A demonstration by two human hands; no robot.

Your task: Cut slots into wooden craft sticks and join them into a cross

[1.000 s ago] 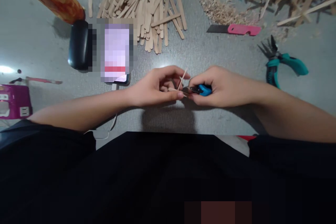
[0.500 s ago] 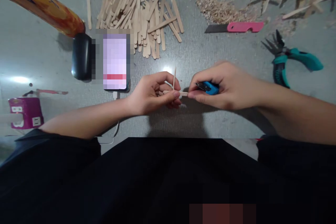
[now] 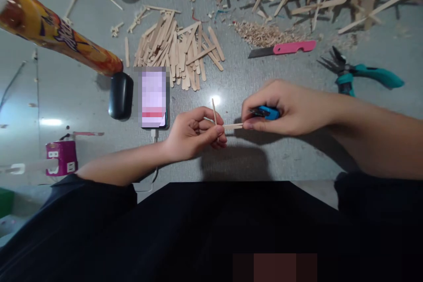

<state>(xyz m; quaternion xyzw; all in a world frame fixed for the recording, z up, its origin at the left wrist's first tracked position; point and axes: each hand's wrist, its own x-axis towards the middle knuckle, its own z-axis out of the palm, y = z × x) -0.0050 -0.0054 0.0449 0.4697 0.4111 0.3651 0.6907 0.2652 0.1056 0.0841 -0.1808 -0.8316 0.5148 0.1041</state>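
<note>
My left hand [image 3: 194,133] pinches thin wooden craft sticks between thumb and fingers. One upright stick [image 3: 214,111] rises from the grip; another stick [image 3: 233,127] lies level, running right toward my other hand. At that stick's right end, which looks split in two, the thumb and forefinger of my right hand [image 3: 280,108] are closed. The same right hand holds a blue-handled tool [image 3: 271,113] with a dark metal tip in its curled palm; most of the tool is hidden, so its exact kind is unclear.
Loose craft sticks [image 3: 180,48] are heaped beyond my hands. A pink-handled knife [image 3: 294,47] lies by wood shavings [image 3: 261,34]. Teal pliers [image 3: 345,75] rest at right, crossed-stick pieces [image 3: 317,4] behind. A phone [image 3: 153,97], black case [image 3: 120,96] and orange can [image 3: 66,35] stand left.
The camera view has shifted, showing more of the far table. My hands have moved slightly apart, exposing more of the level stick between them. Both keep their grips.
</note>
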